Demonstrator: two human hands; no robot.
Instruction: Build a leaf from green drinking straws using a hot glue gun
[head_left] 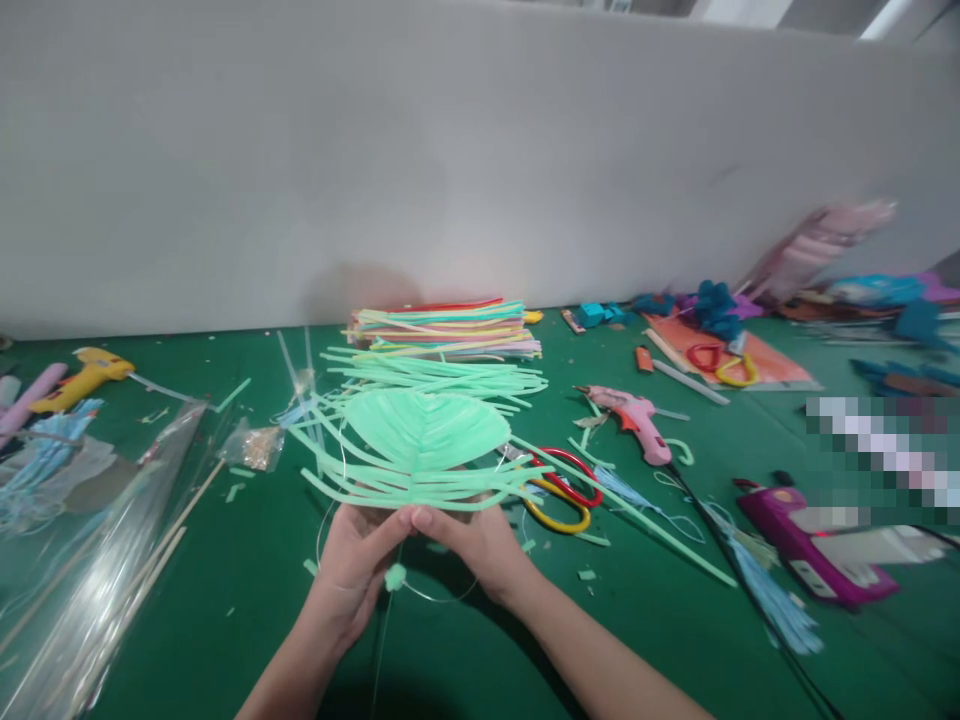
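My left hand (354, 560) and my right hand (480, 550) hold a mint-green leaf-shaped piece (427, 430) between them, just above the table. Its upper part is a flat, smooth leaf with a centre rib; below, separate strips that look like chenille stems fan out to both sides. Both thumbs press together at its lower middle edge, while the other fingers are mostly hidden behind it. A thin clear thread loops below, with a small green tuft (395, 577) beside my left hand. Behind the leaf lies a pile of loose green stems (442, 372).
Multicoloured stems (450, 330) lie by the grey partition (480, 160). To the right are red-and-yellow scissors (559, 500), a pink glue gun (634, 420) with a black cord, and a magenta device (810, 550). A yellow glue gun (94, 375) and clear plastic sleeves (127, 560) lie left.
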